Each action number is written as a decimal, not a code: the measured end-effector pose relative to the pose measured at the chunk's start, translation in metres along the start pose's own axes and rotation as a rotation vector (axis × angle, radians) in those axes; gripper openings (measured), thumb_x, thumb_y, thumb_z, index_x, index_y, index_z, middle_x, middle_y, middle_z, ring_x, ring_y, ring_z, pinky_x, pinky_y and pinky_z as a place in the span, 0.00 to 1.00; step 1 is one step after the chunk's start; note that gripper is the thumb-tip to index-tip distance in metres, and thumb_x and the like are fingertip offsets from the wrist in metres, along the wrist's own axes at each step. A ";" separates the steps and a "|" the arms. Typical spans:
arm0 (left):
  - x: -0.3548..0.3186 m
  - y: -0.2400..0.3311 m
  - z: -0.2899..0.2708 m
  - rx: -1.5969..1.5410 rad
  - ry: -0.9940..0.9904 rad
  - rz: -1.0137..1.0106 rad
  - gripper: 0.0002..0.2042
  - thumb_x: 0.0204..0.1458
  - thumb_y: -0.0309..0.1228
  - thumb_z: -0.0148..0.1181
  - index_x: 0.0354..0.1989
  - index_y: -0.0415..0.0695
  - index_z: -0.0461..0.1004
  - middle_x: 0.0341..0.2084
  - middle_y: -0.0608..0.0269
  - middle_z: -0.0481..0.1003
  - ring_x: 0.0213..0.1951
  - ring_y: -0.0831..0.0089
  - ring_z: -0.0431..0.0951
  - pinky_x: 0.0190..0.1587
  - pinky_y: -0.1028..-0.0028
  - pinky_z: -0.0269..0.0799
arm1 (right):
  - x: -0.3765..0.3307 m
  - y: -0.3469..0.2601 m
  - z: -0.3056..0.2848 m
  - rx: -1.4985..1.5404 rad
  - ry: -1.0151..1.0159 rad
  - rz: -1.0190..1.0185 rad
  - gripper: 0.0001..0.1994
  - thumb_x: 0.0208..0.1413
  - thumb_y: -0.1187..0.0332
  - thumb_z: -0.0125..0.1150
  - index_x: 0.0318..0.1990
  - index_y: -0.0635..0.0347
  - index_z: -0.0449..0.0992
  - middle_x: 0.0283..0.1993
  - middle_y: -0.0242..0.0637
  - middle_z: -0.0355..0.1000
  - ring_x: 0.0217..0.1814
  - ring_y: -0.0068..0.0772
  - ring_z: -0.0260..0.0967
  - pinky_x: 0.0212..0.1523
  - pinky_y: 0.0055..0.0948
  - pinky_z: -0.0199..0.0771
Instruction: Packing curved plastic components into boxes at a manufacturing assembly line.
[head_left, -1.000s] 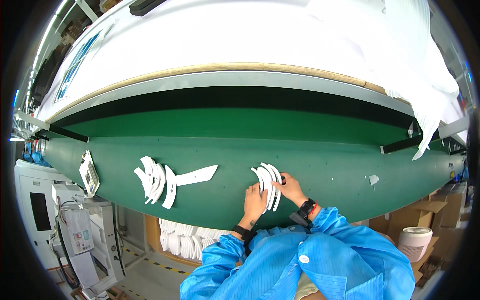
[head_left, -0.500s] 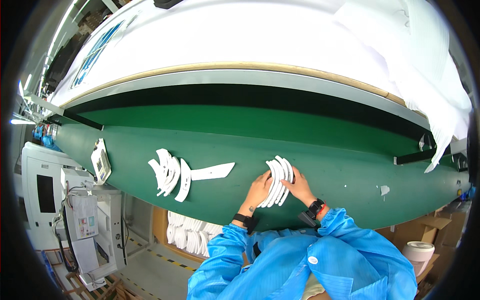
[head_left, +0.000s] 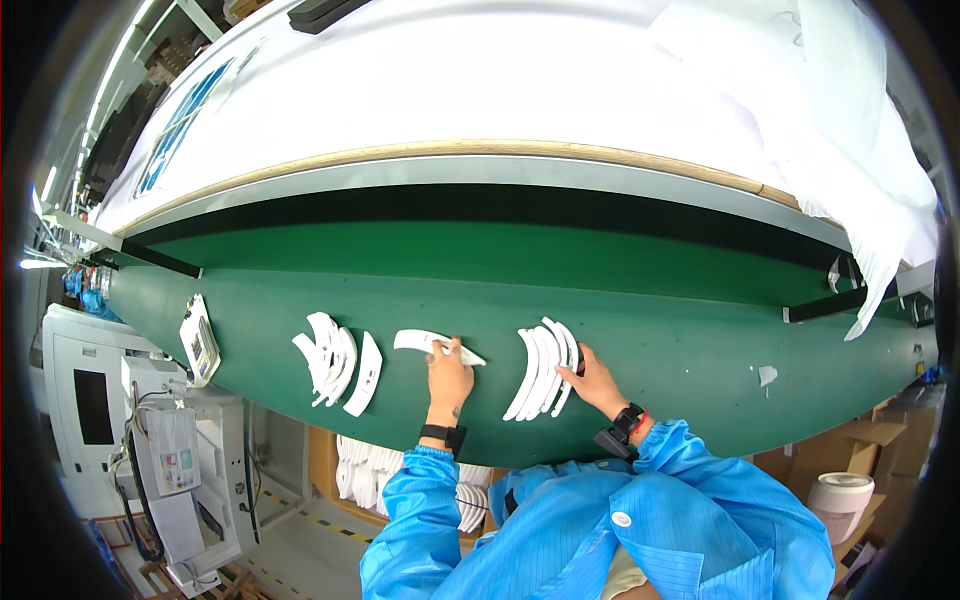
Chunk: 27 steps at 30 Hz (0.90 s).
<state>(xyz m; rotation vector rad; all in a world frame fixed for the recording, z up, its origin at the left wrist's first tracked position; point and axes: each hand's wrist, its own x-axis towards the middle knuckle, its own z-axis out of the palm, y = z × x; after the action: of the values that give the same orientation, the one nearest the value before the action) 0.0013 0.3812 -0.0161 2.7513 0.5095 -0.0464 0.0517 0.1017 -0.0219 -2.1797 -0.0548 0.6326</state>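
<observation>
In front of me on the green table (head_left: 680,345) stands a row of several curved white plastic pieces (head_left: 540,370), side by side. My right hand (head_left: 594,384) grips the right-hand end of this row, thumb on the near side and fingers behind. My left hand (head_left: 450,382) has its fingers on a single curved white piece (head_left: 412,340) and pinches it near its right part. Farther left, one curved white piece (head_left: 364,376) lies alone beside a fanned bunch of similar pieces (head_left: 332,358).
A white panel-like device (head_left: 200,342) lies at the table's left. Below the near edge, a cardboard box (head_left: 322,465) holds many more white pieces. A raised white-covered shelf (head_left: 480,90) runs along the back. A scrap of white paper (head_left: 767,376) lies to the right.
My left hand has left the row and moved left onto the single piece, which has shifted and turned away from its neighbour. The row has spread slightly; my right hand stays on it.
</observation>
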 end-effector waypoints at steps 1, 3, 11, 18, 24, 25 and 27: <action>-0.005 0.002 0.001 -0.122 0.030 0.139 0.25 0.44 0.22 0.58 0.54 0.44 0.65 0.47 0.39 0.63 0.48 0.40 0.68 0.50 0.56 0.70 | 0.000 0.000 0.000 0.000 0.002 0.000 0.42 0.49 0.48 0.64 0.62 0.72 0.56 0.44 0.54 0.72 0.43 0.48 0.73 0.45 0.38 0.72; -0.010 0.012 0.010 -0.402 -0.094 0.211 0.20 0.41 0.15 0.50 0.45 0.44 0.69 0.50 0.43 0.63 0.52 0.43 0.67 0.54 0.57 0.66 | 0.001 0.003 -0.001 -0.010 -0.029 0.029 0.43 0.49 0.47 0.64 0.62 0.74 0.55 0.41 0.53 0.73 0.42 0.47 0.73 0.44 0.37 0.72; -0.037 0.052 0.037 -0.763 -0.184 0.158 0.13 0.48 0.25 0.56 0.45 0.40 0.71 0.45 0.47 0.70 0.50 0.49 0.70 0.54 0.61 0.66 | 0.001 0.011 0.002 -0.002 -0.008 -0.106 0.33 0.53 0.53 0.62 0.64 0.56 0.58 0.35 0.45 0.74 0.35 0.41 0.74 0.40 0.34 0.73; -0.034 0.069 0.048 -0.556 -0.039 0.076 0.21 0.48 0.33 0.60 0.51 0.38 0.68 0.49 0.46 0.65 0.50 0.50 0.67 0.52 0.60 0.65 | -0.002 0.010 0.000 0.051 -0.067 -0.015 0.34 0.53 0.50 0.61 0.63 0.58 0.59 0.35 0.48 0.73 0.36 0.45 0.73 0.40 0.37 0.72; -0.034 0.060 0.037 -0.138 -0.161 0.184 0.27 0.43 0.34 0.63 0.54 0.39 0.67 0.53 0.47 0.63 0.53 0.49 0.65 0.53 0.59 0.64 | -0.001 0.009 -0.001 0.040 -0.070 -0.025 0.33 0.53 0.52 0.60 0.64 0.55 0.58 0.34 0.45 0.73 0.35 0.43 0.73 0.39 0.36 0.72; -0.036 0.062 0.036 -0.137 -0.162 0.185 0.27 0.43 0.34 0.63 0.54 0.39 0.67 0.53 0.47 0.63 0.53 0.49 0.65 0.53 0.59 0.64 | -0.001 0.010 -0.001 0.029 -0.056 -0.026 0.32 0.54 0.53 0.60 0.64 0.53 0.58 0.32 0.43 0.74 0.34 0.41 0.73 0.38 0.34 0.72; -0.042 0.071 0.034 -0.162 -0.194 0.181 0.27 0.43 0.30 0.61 0.55 0.35 0.65 0.54 0.47 0.62 0.53 0.48 0.64 0.53 0.58 0.65 | -0.001 0.012 -0.001 0.023 -0.054 -0.035 0.32 0.54 0.53 0.60 0.64 0.53 0.58 0.33 0.43 0.74 0.34 0.41 0.73 0.38 0.34 0.72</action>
<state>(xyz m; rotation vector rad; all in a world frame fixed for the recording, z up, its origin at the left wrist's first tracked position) -0.0120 0.2936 -0.0211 2.5872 0.2023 -0.2160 0.0493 0.0933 -0.0302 -2.1345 -0.1132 0.6697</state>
